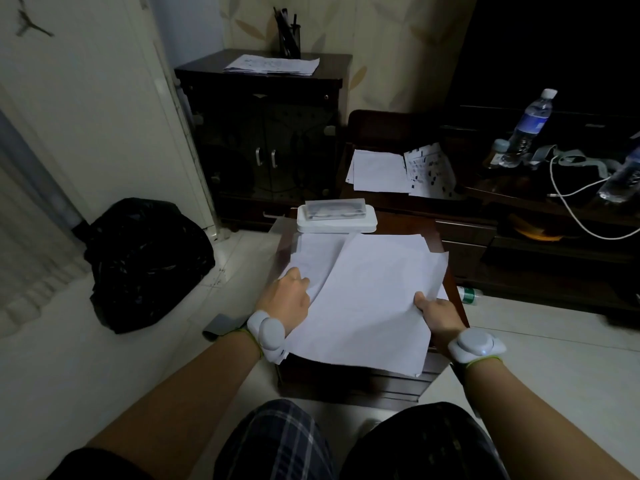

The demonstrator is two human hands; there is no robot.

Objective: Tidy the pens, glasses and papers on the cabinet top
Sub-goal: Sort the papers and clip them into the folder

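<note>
The left hand (pixel 289 296) grips the left edge of a loose stack of white papers (pixel 367 296), thumb on top and fingers curled under the sheets. The right hand (pixel 437 315) pinches the stack's right edge, thumb pressed on the top sheet and the other fingers hidden beneath. Each wrist carries a white band with a round module.

The papers lie fanned and skewed on a small dark wooden cabinet (pixel 446 271) directly in front of the person, the near corner hanging over its front edge. At the far end of that cabinet top, just beyond the papers, sits a white glasses case (pixel 336 220) with a clear lid on top of it.

Farther off, a taller dark cabinet (pixel 263 109) stands against the wall, bearing a flat sheaf of printed sheets (pixel 272 65) and a dark pen holder (pixel 290 39) with pens standing in it. To the right, more sheets (pixel 398 171) lie on a low dark unit, near a water bottle (pixel 530 126) and a white cable (pixel 571 209). A black bag (pixel 149 261) sits on the floor at left.
</note>
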